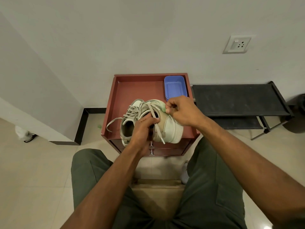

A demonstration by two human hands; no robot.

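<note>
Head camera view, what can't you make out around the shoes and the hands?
1. Head view: what the right hand pinches, hidden by its own curled fingers.
2. Head view: the tongue of the held shoe, covered by the left hand, which grips a lace.
3. Head view: the white thing on the floor, mostly behind the right leg.

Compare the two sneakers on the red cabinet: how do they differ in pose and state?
The left sneaker shows its open collar to the camera; the right sneaker shows its side and heel. The left sneaker's lace end trails loose on the cabinet top; the right sneaker's lace drapes over its side, held in the left hand's grip. The right hand pinches at the right sneaker only. Both are pale, laced, side by side.
</note>
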